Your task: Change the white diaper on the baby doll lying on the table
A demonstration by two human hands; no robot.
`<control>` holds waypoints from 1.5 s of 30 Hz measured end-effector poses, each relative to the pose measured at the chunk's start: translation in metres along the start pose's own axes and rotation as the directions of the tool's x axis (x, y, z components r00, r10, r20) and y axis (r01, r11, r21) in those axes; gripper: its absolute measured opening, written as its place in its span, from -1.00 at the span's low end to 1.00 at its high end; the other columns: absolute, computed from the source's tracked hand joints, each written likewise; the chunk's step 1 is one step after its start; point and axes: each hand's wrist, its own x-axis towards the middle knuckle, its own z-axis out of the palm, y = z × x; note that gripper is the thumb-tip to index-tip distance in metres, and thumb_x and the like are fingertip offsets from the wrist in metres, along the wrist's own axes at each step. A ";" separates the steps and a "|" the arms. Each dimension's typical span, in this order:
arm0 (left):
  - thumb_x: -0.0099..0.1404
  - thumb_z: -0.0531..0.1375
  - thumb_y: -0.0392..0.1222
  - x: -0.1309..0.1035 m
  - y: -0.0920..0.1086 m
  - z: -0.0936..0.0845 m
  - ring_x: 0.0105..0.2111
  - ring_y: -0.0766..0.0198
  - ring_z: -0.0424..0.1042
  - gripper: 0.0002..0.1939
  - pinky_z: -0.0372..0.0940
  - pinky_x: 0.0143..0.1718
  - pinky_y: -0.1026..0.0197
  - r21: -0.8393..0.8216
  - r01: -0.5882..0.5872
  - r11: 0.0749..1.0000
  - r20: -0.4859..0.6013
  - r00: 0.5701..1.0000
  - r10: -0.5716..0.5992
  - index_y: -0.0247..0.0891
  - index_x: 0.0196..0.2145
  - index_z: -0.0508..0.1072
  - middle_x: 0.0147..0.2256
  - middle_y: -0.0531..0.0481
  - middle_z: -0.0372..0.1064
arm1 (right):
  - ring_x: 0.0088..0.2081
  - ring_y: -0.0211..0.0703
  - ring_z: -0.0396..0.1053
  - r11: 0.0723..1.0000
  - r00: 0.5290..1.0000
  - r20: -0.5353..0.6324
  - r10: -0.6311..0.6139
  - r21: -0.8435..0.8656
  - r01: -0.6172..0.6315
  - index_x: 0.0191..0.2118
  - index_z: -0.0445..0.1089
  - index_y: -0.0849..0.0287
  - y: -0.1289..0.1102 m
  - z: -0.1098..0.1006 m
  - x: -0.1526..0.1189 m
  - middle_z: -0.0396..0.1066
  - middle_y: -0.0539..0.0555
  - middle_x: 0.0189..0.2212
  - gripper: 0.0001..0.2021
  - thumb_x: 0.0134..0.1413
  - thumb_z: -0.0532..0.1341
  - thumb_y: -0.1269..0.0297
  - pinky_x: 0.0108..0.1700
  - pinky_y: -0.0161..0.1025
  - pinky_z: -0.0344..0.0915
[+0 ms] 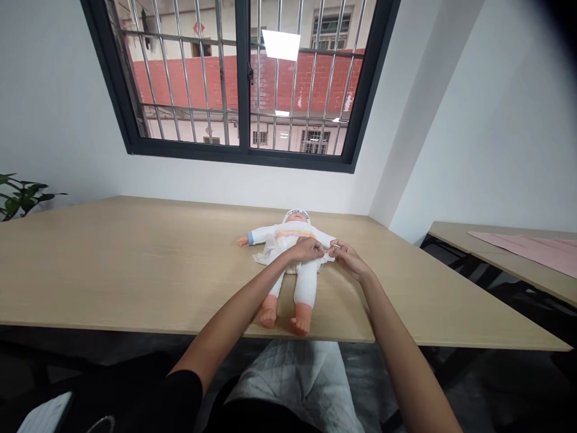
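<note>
A baby doll [307, 285] in white clothes and a white printed cap lies on its back on the wooden table [148, 264], feet towards me. Around its hips is a white diaper [269, 248], its left edge spread out loosely. My left hand [308, 249] lies across the doll's middle, fingers pinched on the diaper near its right side. Close by on the right, my right hand [349, 258] pinches the right edge of the diaper beside the doll's sleeve. Both hands partly cover the part they grip.
A barred window [243, 157] is set in the white wall behind the table. On the far left is a green plant [22, 197]. To the right stands another table [491, 251] with a pink cloth [532, 251] on it. The table's front edge runs just beyond my lap.
</note>
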 end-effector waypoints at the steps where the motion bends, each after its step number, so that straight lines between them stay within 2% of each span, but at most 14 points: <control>1: 0.13 0.04 -0.26 0.000 -0.001 0.000 -0.40 0.34 0.34 -0.76 0.18 -0.31 0.34 -0.002 -0.004 1.000 0.005 1.000 0.004 -0.36 -0.40 0.50 -0.39 0.03 0.47 | -0.45 -0.27 0.27 1.000 1.000 0.005 0.001 0.004 -0.001 -0.35 0.29 0.12 0.000 0.000 0.000 0.35 -0.08 -0.51 -0.73 -0.29 0.31 0.39 -0.36 -0.32 0.16; 6: 0.10 0.05 -0.28 0.000 0.000 -0.001 -0.37 0.33 0.35 -0.76 0.19 -0.28 0.34 0.005 0.001 1.000 0.000 1.000 -0.001 -0.33 -0.39 0.51 -0.37 0.05 0.47 | -0.43 -0.28 0.28 1.000 1.000 0.025 -0.001 -0.012 0.001 -0.36 0.28 0.13 0.001 0.000 0.000 0.36 -0.08 -0.50 -0.75 -0.26 0.29 0.39 -0.34 -0.35 0.15; 11: 0.09 0.07 -0.25 -0.001 0.002 0.000 -0.39 0.32 0.35 -0.76 0.18 -0.34 0.33 0.006 0.043 0.999 -0.003 0.999 -0.043 -0.32 -0.39 0.52 -0.42 0.05 0.46 | -0.44 -0.28 0.27 0.999 1.000 0.023 0.000 -0.040 0.001 -0.36 0.28 0.13 0.003 -0.001 0.002 0.36 -0.09 -0.50 -0.76 -0.26 0.30 0.38 -0.35 -0.35 0.14; 20: 0.14 0.04 -0.28 0.001 -0.001 0.003 -0.32 0.30 0.38 -0.75 0.20 -0.21 0.31 0.005 0.030 1.000 -0.037 0.999 -0.030 -0.32 -0.38 0.52 -0.35 0.03 0.49 | -0.43 -0.29 0.25 1.000 1.000 0.025 -0.015 -0.024 0.016 -0.36 0.28 0.15 0.002 -0.003 0.001 0.33 -0.07 -0.50 -0.77 -0.24 0.29 0.38 -0.35 -0.35 0.13; 25: 0.20 0.04 -0.19 0.003 -0.002 0.004 -0.24 0.29 0.39 -0.76 0.21 -0.14 0.30 -0.096 0.041 0.995 -0.087 0.995 -0.049 -0.30 -0.34 0.48 -0.26 0.01 0.47 | -0.46 -0.30 0.23 1.000 1.000 -0.016 -0.017 -0.008 0.017 -0.39 0.27 0.13 0.002 -0.004 0.002 0.32 -0.09 -0.53 -0.77 -0.28 0.29 0.37 -0.37 -0.35 0.12; 30: 0.07 0.19 -0.18 0.001 -0.004 0.006 -0.28 0.27 0.40 -0.83 0.25 -0.21 0.28 -0.197 0.029 0.980 -0.142 0.988 -0.058 -0.31 -0.36 0.42 -0.32 -0.01 0.45 | -0.47 -0.30 0.21 1.000 0.999 -0.037 -0.022 -0.010 0.022 -0.38 0.28 0.13 0.001 -0.003 0.001 0.31 -0.09 -0.53 -0.76 -0.28 0.29 0.37 -0.39 -0.36 0.12; 38: 0.09 0.14 -0.26 0.003 -0.009 0.004 -0.30 0.27 0.42 -0.88 0.25 -0.19 0.29 -0.230 -0.044 0.972 -0.090 0.996 0.024 -0.33 -0.44 0.47 -0.37 -0.01 0.47 | -0.47 -0.30 0.20 1.000 1.000 -0.008 -0.014 -0.013 0.014 -0.38 0.26 0.13 0.001 -0.004 0.002 0.29 -0.09 -0.54 -0.77 -0.25 0.28 0.38 -0.39 -0.36 0.10; 45: 0.11 0.11 -0.29 0.004 -0.010 0.001 -0.27 0.27 0.41 -0.85 0.25 -0.17 0.28 -0.149 -0.035 0.988 -0.042 0.999 0.029 -0.34 -0.40 0.47 -0.32 -0.02 0.47 | -0.47 -0.31 0.20 1.000 1.000 0.023 -0.004 -0.014 0.005 -0.43 0.25 0.14 0.001 -0.003 0.001 0.29 -0.10 -0.54 -0.80 -0.25 0.28 0.40 -0.38 -0.36 0.09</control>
